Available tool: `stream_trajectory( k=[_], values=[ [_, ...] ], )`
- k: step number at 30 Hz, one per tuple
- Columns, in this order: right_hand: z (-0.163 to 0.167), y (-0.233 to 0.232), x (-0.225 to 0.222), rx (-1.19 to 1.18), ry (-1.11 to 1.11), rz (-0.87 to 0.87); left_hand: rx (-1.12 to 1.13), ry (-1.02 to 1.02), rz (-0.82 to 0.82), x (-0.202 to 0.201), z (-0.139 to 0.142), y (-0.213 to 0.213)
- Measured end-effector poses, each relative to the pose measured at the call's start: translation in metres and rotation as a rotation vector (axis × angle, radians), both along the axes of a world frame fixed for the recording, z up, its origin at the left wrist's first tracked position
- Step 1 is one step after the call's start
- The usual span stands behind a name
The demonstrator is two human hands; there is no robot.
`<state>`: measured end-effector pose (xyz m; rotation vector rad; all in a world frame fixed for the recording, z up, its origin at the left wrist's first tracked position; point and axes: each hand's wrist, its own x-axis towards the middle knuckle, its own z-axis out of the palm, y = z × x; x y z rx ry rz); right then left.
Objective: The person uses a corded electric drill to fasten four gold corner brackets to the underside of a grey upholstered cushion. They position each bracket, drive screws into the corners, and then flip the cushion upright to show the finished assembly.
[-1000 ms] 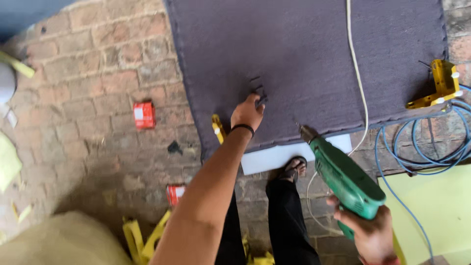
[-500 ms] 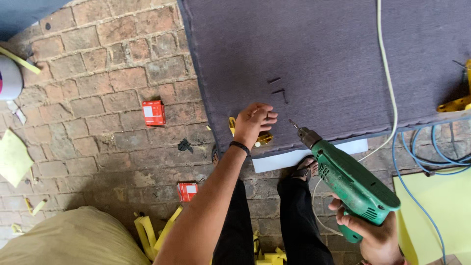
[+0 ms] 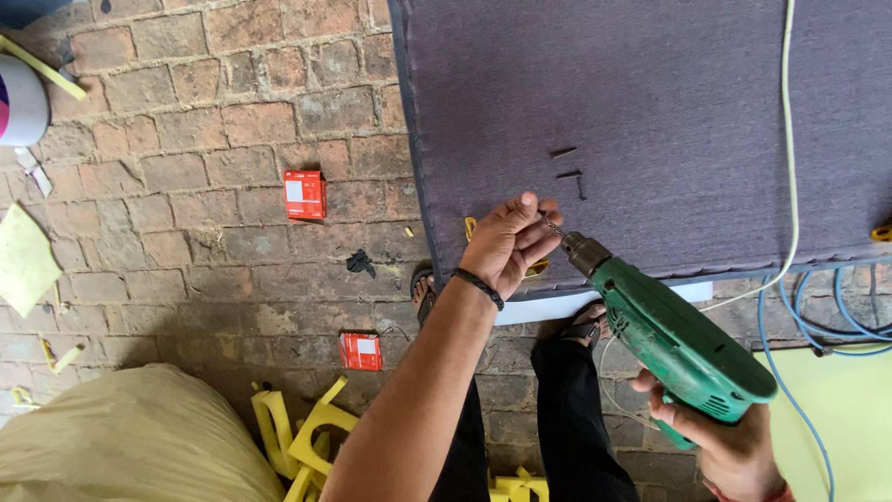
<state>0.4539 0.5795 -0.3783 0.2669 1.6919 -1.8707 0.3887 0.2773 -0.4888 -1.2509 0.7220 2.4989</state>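
Note:
My right hand (image 3: 734,446) grips the handle of a green electric drill (image 3: 674,335) that points up-left toward the near edge of a dark grey board (image 3: 650,112). At the drill's tip, my left hand (image 3: 509,240) pinches a small screw between its fingertips. The left wrist wears a black band. A few dark screws (image 3: 567,172) lie loose on the board just beyond the hand.
Brick floor with two small red boxes (image 3: 305,193) (image 3: 360,350). Yellow plastic pieces (image 3: 297,437) and a pale sack (image 3: 130,446) lie near my legs. A white cable (image 3: 790,139) crosses the board; blue cable (image 3: 818,316) coils at right.
My left hand drew back from the loose screws to the board's near edge and met the drill tip. The drill rose toward the hand.

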Motion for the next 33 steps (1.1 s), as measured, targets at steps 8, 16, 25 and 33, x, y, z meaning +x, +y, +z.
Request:
stream_trajectory(
  k=[8,16,25,33],
  values=[
    [-0.003,0.003,0.004,0.010,0.006,0.041,0.055,0.034,0.026,0.013,-0.009,-0.006],
    [0.003,0.010,0.009,0.142,-0.025,0.088,0.046,0.038,-0.080,0.019,0.003,-0.002],
    [0.005,-0.001,0.013,0.055,0.030,-0.009,-0.490,-0.267,-0.343,0.035,0.036,0.009],
    [0.013,0.000,0.016,0.035,-0.040,-0.102,-1.301,-0.525,-0.847,0.035,-0.027,-0.013]
  ],
)
